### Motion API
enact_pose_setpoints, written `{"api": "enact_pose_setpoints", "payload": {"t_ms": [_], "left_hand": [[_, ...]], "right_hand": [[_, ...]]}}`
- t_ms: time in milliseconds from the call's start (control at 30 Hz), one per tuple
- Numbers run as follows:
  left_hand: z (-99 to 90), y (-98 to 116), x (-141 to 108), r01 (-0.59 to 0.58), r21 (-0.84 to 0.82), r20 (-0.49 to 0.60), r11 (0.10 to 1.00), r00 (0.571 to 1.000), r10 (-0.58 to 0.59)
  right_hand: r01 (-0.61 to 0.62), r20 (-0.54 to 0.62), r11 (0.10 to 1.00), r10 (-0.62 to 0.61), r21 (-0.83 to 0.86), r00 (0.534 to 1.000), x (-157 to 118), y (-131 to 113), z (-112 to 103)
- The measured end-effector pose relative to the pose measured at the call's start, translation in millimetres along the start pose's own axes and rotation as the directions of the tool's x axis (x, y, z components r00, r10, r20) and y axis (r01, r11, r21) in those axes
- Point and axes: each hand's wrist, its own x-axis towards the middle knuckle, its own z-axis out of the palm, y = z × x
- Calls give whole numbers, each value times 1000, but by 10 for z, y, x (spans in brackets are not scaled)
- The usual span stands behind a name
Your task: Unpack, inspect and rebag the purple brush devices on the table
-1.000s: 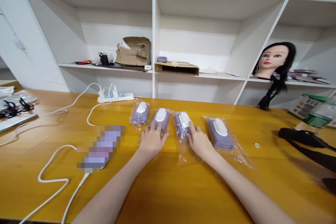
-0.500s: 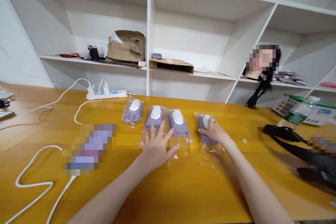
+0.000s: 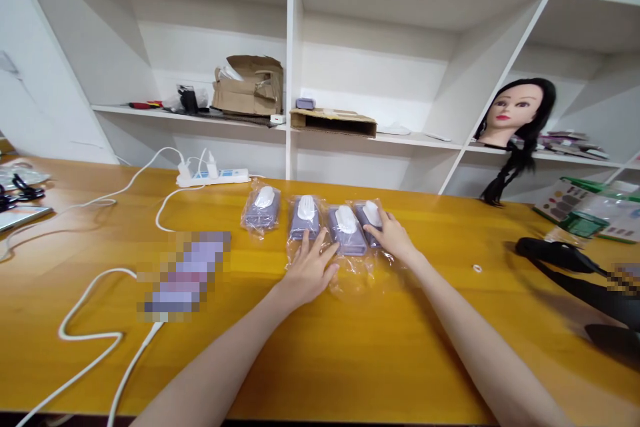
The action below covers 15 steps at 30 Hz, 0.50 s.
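Several grey-purple packets in clear plastic, each with a white oval piece on top, form a row on the wooden table. Around the rightmost packet (image 3: 364, 217) are the thumb and fingers of my right hand (image 3: 395, 237), partly covering it. That packet sits against the third packet (image 3: 349, 241). My left hand (image 3: 309, 272) is open, fingers spread, its fingertips at the near edge of the second packet (image 3: 304, 225) and the plastic between it and the third. Farther left lies another packet (image 3: 261, 215), apart from the hands.
At left lies a blurred-out phone-like device (image 3: 190, 273) with a white cable. A power strip (image 3: 220, 177) stands behind. On the right are a small white ring (image 3: 477, 268), a black strap-like object (image 3: 555, 253) and a plastic bottle (image 3: 585, 217). A mannequin head (image 3: 520, 110) and cardboard box (image 3: 250, 90) occupy shelves.
My right hand has slid the rightmost packet left and slightly away from me, up to the third packet. My left hand stays by the middle packets. The view has shifted slightly.
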Motion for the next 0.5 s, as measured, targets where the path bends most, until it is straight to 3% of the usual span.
{"api": "enact_pose_setpoints", "payload": {"t_ms": [133, 233, 367, 500], "left_hand": [[29, -8, 19, -2, 37, -37, 999, 999, 3], [38, -2, 4, -14, 64, -78, 998, 997, 19], [10, 29, -38, -1, 75, -77, 997, 997, 7], [-63, 65, -73, 14, 43, -94, 999, 996, -10]], "right_hand": [[18, -84, 999, -21, -40, 996, -80, -140, -68], [187, -148, 980, -194, -60, 970, -236, -267, -117], [436, -86, 898, -439, -50, 894, -487, -388, -109], [578, -11, 812, -580, -84, 814, -634, -400, -31]]}}
